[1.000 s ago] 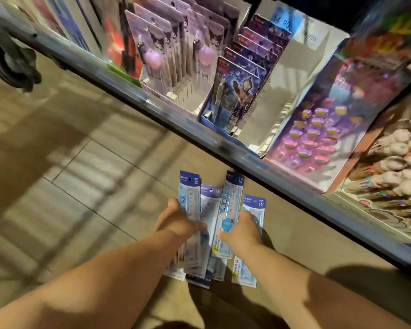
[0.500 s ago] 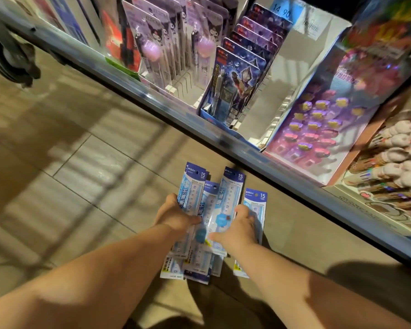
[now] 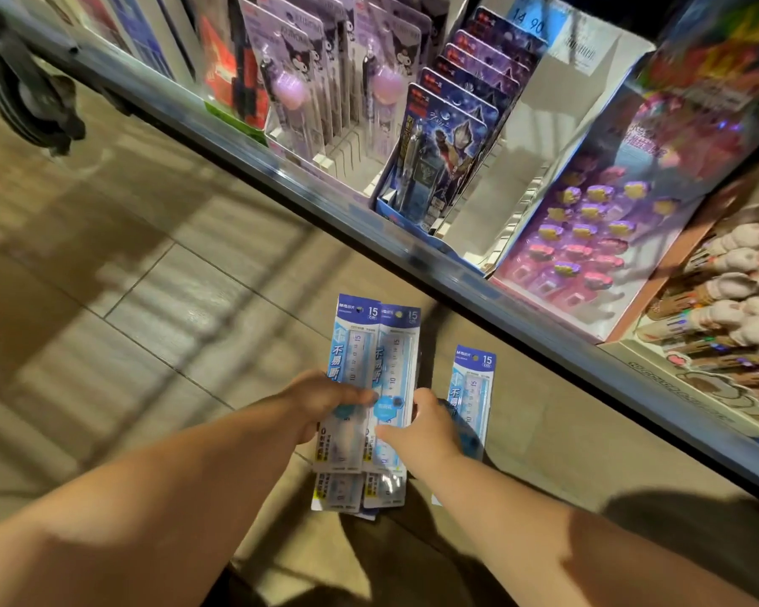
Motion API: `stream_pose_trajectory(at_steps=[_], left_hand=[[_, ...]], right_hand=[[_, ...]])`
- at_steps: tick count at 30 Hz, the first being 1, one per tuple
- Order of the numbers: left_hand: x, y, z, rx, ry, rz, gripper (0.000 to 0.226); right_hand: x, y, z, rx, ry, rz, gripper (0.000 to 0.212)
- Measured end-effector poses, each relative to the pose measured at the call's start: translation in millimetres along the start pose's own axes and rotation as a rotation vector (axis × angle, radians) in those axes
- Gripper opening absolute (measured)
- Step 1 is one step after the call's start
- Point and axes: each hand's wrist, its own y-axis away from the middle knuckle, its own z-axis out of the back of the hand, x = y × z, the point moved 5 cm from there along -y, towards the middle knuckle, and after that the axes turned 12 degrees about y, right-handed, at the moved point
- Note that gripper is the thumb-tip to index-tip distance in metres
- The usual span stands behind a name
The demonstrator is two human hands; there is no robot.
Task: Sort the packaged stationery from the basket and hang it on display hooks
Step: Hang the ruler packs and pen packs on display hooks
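Several blue-and-white packs of 15 cm rulers are in my hands above the tiled floor. My left hand (image 3: 321, 403) grips a stack of ruler packs (image 3: 371, 370), thumb across the front. My right hand (image 3: 430, 427) holds one separate ruler pack (image 3: 474, 387) to the right, while its thumb touches the edge of the stack. The lower ends of the packs stick out below my hands. No basket or display hook is in view.
A shelf edge (image 3: 325, 199) runs diagonally above my hands. On it stand purple cartoon pen packs (image 3: 299, 81), a dark blue hero pen pack (image 3: 443, 151) in a white display box, a pink eraser card (image 3: 597, 230) and plush-topped pens (image 3: 732, 300). A black wheel (image 3: 27, 102) is at far left.
The fanned ruler packs have been drawn together into one stack in my left hand. The single pack in my right hand has moved apart to the right.
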Motion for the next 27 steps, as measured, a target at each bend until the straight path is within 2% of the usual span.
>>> stream_pose_trajectory(at_steps=[5, 8, 12, 18, 23, 27], left_hand=[[-2, 3, -4, 0.018, 0.029, -0.050, 0.026], [-5, 9, -6, 0.046, 0.011, -0.065, 0.028], [-10, 13, -6, 0.052, 0.015, -0.068, 0.034], [-5, 25, -16, -0.019, 0.088, -0.098, 0.037], [-5, 40, -26, 0.065, 0.175, -0.137, 0.041], [-14, 65, -31, 0.145, 0.237, -0.206, 0.055]], right_hand=[[7, 5, 4, -0.018, 0.086, -0.009, 0.052], [7, 7, 8, -0.004, 0.116, -0.026, 0.053], [4, 10, 11, 0.065, -0.007, 0.007, 0.044], [3, 19, 17, 0.075, -0.134, 0.056, 0.044], [5, 38, 27, 0.073, -0.314, 0.114, 0.042], [7, 61, 42, -0.015, -0.381, 0.184, 0.036]])
